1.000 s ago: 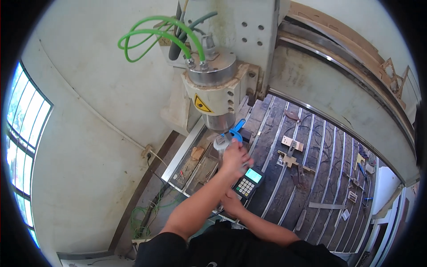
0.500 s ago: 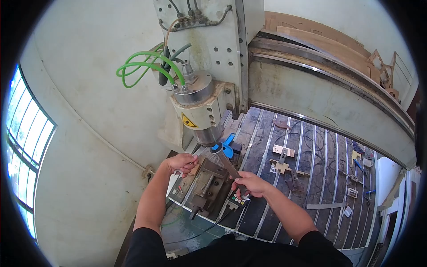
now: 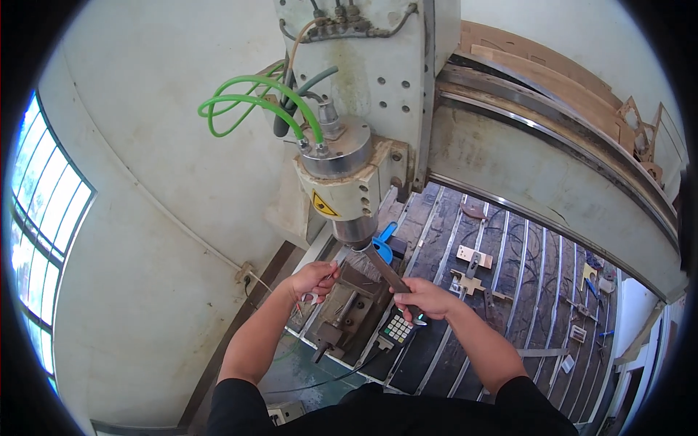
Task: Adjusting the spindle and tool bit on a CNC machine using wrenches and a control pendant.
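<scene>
Currently, lower centre of frame: right hand (image 3: 427, 299) clenched on flat metal bar (image 3: 386, 269) (top end at spindle (image 3: 355, 228)), left hand (image 3: 314, 280) fisted round silver wrench (image 3: 311, 299)

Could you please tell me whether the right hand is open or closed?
Closed: the right hand has its fingers curled around a long metal bar, which slants toward the machine head.

Daylight blazing through barred window (image 3: 58, 192), panes blown white! Wall (image 3: 171, 131) softly lit; fisheye bending straight edges, corners black.
</scene>
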Demonstrator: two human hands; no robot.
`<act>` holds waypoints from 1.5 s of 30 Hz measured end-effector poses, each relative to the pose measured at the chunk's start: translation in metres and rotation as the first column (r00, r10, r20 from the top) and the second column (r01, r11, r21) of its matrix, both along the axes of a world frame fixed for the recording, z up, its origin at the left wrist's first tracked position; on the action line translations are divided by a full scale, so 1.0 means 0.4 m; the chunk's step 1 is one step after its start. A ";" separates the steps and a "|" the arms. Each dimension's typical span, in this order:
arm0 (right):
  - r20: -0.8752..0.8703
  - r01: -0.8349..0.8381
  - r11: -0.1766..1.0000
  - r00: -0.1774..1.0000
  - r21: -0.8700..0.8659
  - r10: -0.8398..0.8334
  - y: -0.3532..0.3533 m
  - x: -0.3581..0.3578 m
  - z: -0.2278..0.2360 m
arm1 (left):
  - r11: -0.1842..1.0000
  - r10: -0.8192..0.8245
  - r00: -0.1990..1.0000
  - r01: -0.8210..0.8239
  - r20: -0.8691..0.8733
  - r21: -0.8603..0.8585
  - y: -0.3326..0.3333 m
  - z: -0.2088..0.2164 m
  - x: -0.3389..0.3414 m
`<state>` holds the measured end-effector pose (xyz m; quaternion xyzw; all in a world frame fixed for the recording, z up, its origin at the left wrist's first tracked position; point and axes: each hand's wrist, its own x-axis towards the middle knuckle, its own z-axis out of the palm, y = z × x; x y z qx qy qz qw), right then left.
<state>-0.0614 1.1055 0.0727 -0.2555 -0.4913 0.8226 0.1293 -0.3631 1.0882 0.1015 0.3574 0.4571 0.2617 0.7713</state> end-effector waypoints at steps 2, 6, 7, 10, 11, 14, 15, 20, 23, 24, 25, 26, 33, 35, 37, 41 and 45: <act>0.045 -0.045 0.998 0.998 -0.051 0.047 0.000 0.000 0.037 | 0.999 0.038 0.999 -0.038 -0.039 -0.001 -0.005 0.007 0.007; 0.089 -0.118 0.954 0.985 -0.277 0.148 0.029 0.032 0.069 | 0.995 0.089 0.996 -0.087 0.028 -0.053 -0.017 -0.008 0.027; 0.070 -0.190 0.933 0.973 -0.304 0.221 0.049 0.043 0.050 | 0.992 0.113 0.993 -0.110 0.034 -0.061 -0.022 -0.003 0.036; 0.038 -0.188 0.936 0.977 -0.298 0.208 0.046 0.038 0.012 | 0.988 0.125 0.992 -0.125 -0.007 -0.095 -0.031 0.008 0.042; 0.110 -0.146 0.947 0.977 -0.286 0.183 0.041 0.036 0.019 | 0.988 0.127 0.991 -0.129 -0.031 -0.088 -0.029 0.014 0.043; 0.115 -0.153 0.958 0.976 -0.241 0.185 0.034 0.038 0.021 | 0.981 0.130 0.990 -0.136 -0.052 -0.136 -0.029 0.034 0.053; 0.125 -0.162 0.960 0.973 -0.227 0.194 0.035 0.041 0.023 | 0.980 0.124 0.991 -0.131 -0.054 -0.149 -0.028 0.032 0.054; 0.082 -0.086 0.965 0.991 -0.249 0.110 -0.018 0.006 0.016 | 0.944 0.254 0.967 -0.251 -0.014 -0.214 -0.050 0.041 0.114; 0.103 -0.084 0.981 0.989 -0.175 0.103 -0.036 -0.006 -0.008 | 0.917 0.335 0.941 -0.336 -0.043 -0.217 -0.061 0.041 0.147; 0.106 -0.079 0.981 0.989 -0.179 0.099 -0.051 -0.017 -0.007 | 0.896 0.397 0.917 -0.375 0.048 -0.239 -0.061 0.055 0.176; 0.094 -0.055 0.992 0.993 -0.117 0.066 -0.063 -0.027 -0.010 | 0.894 0.398 0.916 -0.375 0.050 -0.243 -0.059 0.052 0.181; 0.081 -0.030 0.998 0.996 -0.056 0.034 -0.071 -0.038 -0.010 | 0.883 0.420 0.907 -0.399 0.036 -0.247 -0.059 0.048 0.183; 0.080 0.127 0.992 0.989 -0.003 -0.126 -0.120 -0.108 -0.029 | 0.832 0.539 0.840 -0.521 0.058 -0.189 -0.077 0.039 0.248; 0.019 0.188 0.981 0.982 -0.041 -0.188 -0.150 -0.149 -0.016 | 0.792 0.608 0.788 -0.596 0.092 -0.130 -0.063 0.030 0.284; -0.065 0.322 0.941 0.942 -0.102 -0.330 -0.179 -0.174 -0.055 | 0.789 0.611 0.785 -0.596 0.097 -0.147 -0.064 0.015 0.283; 0.048 0.333 0.557 0.827 0.761 -0.560 -0.247 -0.234 -0.118 | 0.754 0.656 0.750 -0.645 0.087 -0.124 -0.062 0.026 0.322; 0.080 0.507 0.861 0.857 0.046 -0.509 -0.256 -0.370 -0.085 | 0.615 0.783 0.584 -0.778 0.213 -0.127 -0.019 0.001 0.432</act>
